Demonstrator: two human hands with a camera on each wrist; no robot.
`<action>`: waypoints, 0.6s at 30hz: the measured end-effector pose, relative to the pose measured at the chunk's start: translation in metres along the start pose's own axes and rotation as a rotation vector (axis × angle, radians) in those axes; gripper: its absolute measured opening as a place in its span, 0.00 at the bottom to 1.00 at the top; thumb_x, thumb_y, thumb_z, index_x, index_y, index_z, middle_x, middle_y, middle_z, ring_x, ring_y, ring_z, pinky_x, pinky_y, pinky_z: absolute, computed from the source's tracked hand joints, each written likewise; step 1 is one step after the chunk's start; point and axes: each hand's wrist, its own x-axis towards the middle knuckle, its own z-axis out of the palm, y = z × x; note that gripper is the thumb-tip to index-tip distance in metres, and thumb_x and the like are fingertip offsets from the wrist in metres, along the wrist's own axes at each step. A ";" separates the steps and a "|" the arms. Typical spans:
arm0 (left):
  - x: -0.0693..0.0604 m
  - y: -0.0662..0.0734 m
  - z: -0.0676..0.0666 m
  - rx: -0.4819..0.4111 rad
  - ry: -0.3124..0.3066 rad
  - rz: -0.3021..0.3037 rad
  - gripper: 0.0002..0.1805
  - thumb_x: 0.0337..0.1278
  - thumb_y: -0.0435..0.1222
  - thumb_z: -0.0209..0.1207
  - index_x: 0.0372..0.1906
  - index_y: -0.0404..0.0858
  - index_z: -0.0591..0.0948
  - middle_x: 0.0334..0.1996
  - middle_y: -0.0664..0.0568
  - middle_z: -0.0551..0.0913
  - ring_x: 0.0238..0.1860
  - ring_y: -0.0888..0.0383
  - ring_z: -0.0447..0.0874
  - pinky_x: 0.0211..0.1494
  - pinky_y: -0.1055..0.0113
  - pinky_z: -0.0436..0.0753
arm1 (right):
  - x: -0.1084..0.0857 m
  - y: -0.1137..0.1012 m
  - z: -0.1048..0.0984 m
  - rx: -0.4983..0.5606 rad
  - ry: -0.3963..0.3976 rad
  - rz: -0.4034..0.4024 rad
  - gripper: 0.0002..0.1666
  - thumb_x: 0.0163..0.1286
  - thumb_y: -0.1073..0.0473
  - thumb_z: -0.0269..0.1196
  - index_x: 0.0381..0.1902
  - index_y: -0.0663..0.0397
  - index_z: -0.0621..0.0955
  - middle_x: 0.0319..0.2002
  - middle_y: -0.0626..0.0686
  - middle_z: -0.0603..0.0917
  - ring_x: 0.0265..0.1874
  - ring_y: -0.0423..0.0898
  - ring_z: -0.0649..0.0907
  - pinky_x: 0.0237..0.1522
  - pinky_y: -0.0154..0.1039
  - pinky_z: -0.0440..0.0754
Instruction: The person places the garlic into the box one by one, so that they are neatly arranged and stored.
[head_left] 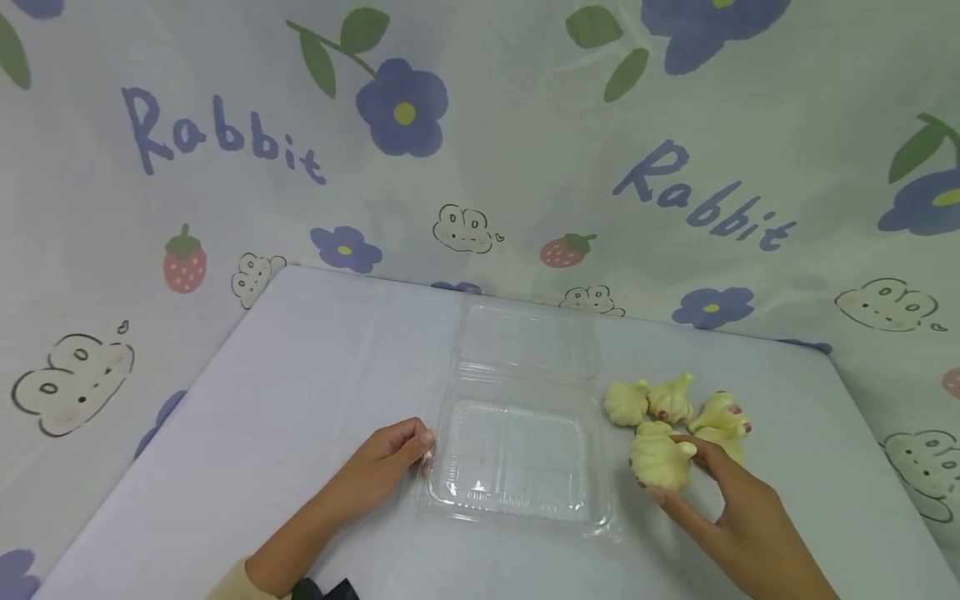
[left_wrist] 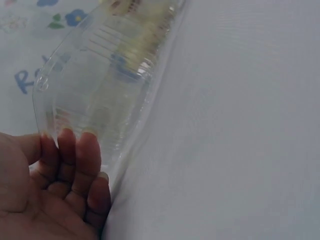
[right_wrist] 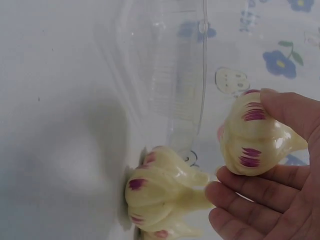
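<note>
Garlic bulb point(head_left: 660, 458) pinched in R grip point(head_left: 753, 521), approx. 3 o'clock of clear box point(head_left: 517, 450), edge at 9 pinched in L grip point(head_left: 378, 467); other bulbs point(head_left: 626, 404) on bench point(head_left: 315, 358), 11-2 o'clock of held one.

Five pale garlic bulbs: one point(head_left: 660, 460) in a right hand point(head_left: 753, 517), four more point(head_left: 626, 404) on one white desk point(head_left: 300, 375); the two farthest right overlap, so four is a best reading. One clear plastic container point(head_left: 517, 454) with one lid point(head_left: 525, 337). Two hands in all, counting one left hand point(head_left: 382, 467). Behind, patterned cloth point(head_left: 517, 142) shows the word "Rabbit" twice and six rabbit drawings point(head_left: 462, 229).
</note>
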 end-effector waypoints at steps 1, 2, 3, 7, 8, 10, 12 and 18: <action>0.000 0.000 -0.001 -0.003 -0.008 0.000 0.20 0.85 0.47 0.48 0.36 0.37 0.77 0.33 0.49 0.78 0.39 0.54 0.74 0.44 0.66 0.74 | 0.001 -0.002 0.000 0.004 -0.012 0.001 0.40 0.65 0.41 0.76 0.67 0.51 0.74 0.58 0.61 0.84 0.57 0.64 0.83 0.51 0.66 0.80; 0.000 0.001 -0.002 -0.006 -0.015 -0.001 0.20 0.85 0.47 0.47 0.37 0.37 0.77 0.33 0.48 0.78 0.40 0.53 0.75 0.45 0.66 0.74 | 0.002 -0.004 0.000 0.006 -0.026 0.007 0.41 0.65 0.40 0.75 0.67 0.51 0.73 0.59 0.61 0.84 0.57 0.64 0.83 0.51 0.66 0.81; -0.001 0.001 -0.002 -0.006 -0.020 0.000 0.20 0.85 0.47 0.47 0.37 0.37 0.77 0.33 0.48 0.79 0.40 0.53 0.75 0.46 0.65 0.74 | 0.003 -0.007 0.000 0.008 -0.037 0.007 0.41 0.66 0.39 0.75 0.68 0.50 0.73 0.59 0.61 0.84 0.58 0.64 0.83 0.52 0.66 0.81; 0.000 0.001 -0.003 0.005 -0.028 -0.005 0.21 0.85 0.47 0.47 0.37 0.37 0.77 0.33 0.48 0.78 0.40 0.53 0.75 0.45 0.65 0.74 | 0.008 -0.015 -0.002 0.007 -0.028 -0.036 0.40 0.65 0.39 0.75 0.69 0.45 0.73 0.62 0.56 0.83 0.59 0.61 0.83 0.53 0.63 0.81; 0.000 0.001 -0.003 0.006 -0.028 -0.005 0.21 0.85 0.47 0.47 0.36 0.36 0.77 0.33 0.48 0.78 0.40 0.53 0.75 0.45 0.65 0.74 | 0.010 -0.017 -0.002 0.002 -0.015 -0.060 0.40 0.65 0.40 0.75 0.69 0.44 0.74 0.62 0.54 0.83 0.59 0.59 0.83 0.53 0.60 0.81; 0.001 0.001 -0.003 0.006 -0.027 -0.007 0.21 0.85 0.47 0.47 0.36 0.36 0.77 0.33 0.48 0.78 0.40 0.54 0.75 0.45 0.65 0.74 | 0.013 -0.022 -0.003 -0.004 0.014 -0.116 0.40 0.64 0.42 0.77 0.69 0.41 0.74 0.61 0.50 0.83 0.60 0.56 0.83 0.54 0.56 0.80; 0.001 0.000 -0.003 0.006 -0.026 -0.004 0.21 0.85 0.47 0.47 0.36 0.37 0.77 0.33 0.49 0.78 0.40 0.54 0.75 0.45 0.65 0.75 | 0.018 -0.027 -0.004 -0.014 0.033 -0.162 0.39 0.63 0.43 0.78 0.69 0.40 0.75 0.60 0.47 0.84 0.59 0.52 0.83 0.54 0.52 0.79; 0.000 0.001 -0.003 0.011 -0.026 -0.006 0.20 0.84 0.47 0.48 0.36 0.38 0.76 0.32 0.50 0.78 0.39 0.54 0.75 0.45 0.65 0.75 | 0.037 -0.044 -0.009 -0.003 -0.019 -0.237 0.37 0.66 0.42 0.75 0.68 0.45 0.76 0.60 0.46 0.84 0.56 0.51 0.85 0.51 0.56 0.84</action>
